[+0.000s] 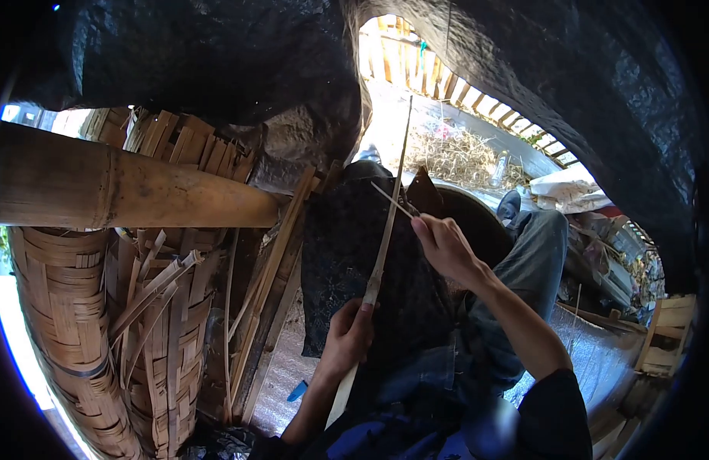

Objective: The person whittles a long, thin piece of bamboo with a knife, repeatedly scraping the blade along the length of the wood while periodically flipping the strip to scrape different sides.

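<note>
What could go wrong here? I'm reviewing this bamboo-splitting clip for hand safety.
1. The left hand grips the bamboo strip bare, with the thumb just below the split; a slip could bring the blade or a splinter onto it.
2. The right hand holds a thin blade against the strip over the lap; if it jumps free it may strike the dark cloth and the leg beneath.

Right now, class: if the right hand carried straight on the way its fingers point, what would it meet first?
The right hand points up-left along the thin sliver it pinches. It would probably meet the bamboo strip first, though depth is unclear.
</note>
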A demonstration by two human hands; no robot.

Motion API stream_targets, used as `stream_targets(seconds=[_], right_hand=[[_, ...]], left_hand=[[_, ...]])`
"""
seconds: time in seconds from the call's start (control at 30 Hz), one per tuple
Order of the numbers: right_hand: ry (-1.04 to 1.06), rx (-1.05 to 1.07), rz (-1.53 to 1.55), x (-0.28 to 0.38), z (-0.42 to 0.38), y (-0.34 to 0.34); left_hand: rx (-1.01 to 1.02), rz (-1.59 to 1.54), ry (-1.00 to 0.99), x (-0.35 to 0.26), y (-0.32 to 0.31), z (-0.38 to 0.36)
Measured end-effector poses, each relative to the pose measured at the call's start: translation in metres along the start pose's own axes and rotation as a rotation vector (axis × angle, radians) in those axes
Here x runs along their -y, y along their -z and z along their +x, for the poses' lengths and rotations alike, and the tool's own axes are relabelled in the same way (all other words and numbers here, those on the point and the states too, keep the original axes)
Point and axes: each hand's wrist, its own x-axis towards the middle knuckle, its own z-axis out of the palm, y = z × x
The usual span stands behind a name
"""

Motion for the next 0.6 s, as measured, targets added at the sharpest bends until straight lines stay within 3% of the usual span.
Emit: stream_targets(seconds=[0.23,0.47,0.6], right_hand=[[0.056,0.251,-0.018,0.017,-0.066,-0.006],[0.11,0.214,-0.135,0.016,-0.058,-0.017],[-0.045,0.114,-0.24,0.006,-0.031,-0.011]], left_hand=[[0.041,-0.081,-0.018,0.009,0.003,0.009],[0.038,-0.101,-0.035,0.008,0.006,0.01],[0.034,-0.064,-0.023,0.011,0.002,0.005]])
